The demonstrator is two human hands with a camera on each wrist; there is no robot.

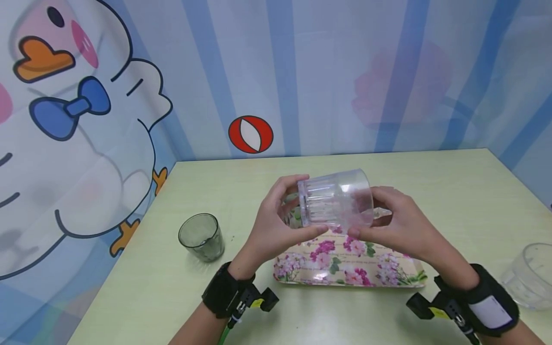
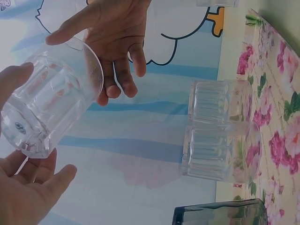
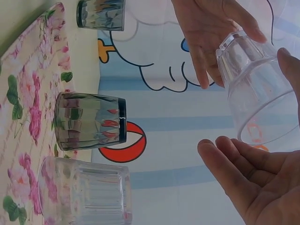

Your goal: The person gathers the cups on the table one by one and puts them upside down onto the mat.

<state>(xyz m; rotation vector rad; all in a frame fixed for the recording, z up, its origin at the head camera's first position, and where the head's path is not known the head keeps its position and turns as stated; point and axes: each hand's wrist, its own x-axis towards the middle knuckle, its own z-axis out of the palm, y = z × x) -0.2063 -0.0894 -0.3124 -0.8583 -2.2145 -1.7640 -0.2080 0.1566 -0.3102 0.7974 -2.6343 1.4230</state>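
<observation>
- Far left, a curtain (image 1: pixel 86 143) hangs as the backdrop: pale blue stripes, a big cartoon duck with an orange bill and a blue bow tie, and a red-and-white ball printed near the table's back edge.
- The table (image 1: pixel 431 191) is a smooth, matte, pale yellow-green top, pushed up against that curtain.
- On its left side stands a smoky grey tumbler (image 1: pixel 201 237), upright, mouth up, with faceted sides, well apart from the tray.
- Now the left hand (image 1: pixel 276 225), black camera strap on the wrist: fingers curled around the base end of the clear cup (image 1: pixel 335 199), thumb underneath.
- That clear cup is up in the air, lying on its side above the tray, ribbed thick base pointing left, smooth flared mouth pointing right. Transparent, glossy; a small printed mark shows on the base in the left wrist view, too small to read.
- Below it, the tray (image 1: pixel 345 268): rectangular, cream, rounded corners, covered in pink flowers and green leaves. The wrist views show a ribbed clear glass (image 2: pixel 220 136) and a dark grey glass (image 3: pixel 89 123) standing on it.
- The right hand (image 1: pixel 401 225) clasps the cup's mouth end, fingers wrapped around the rim.
- Far right, another clear cup (image 1: pixel 532 273) sits at the table's edge.
</observation>
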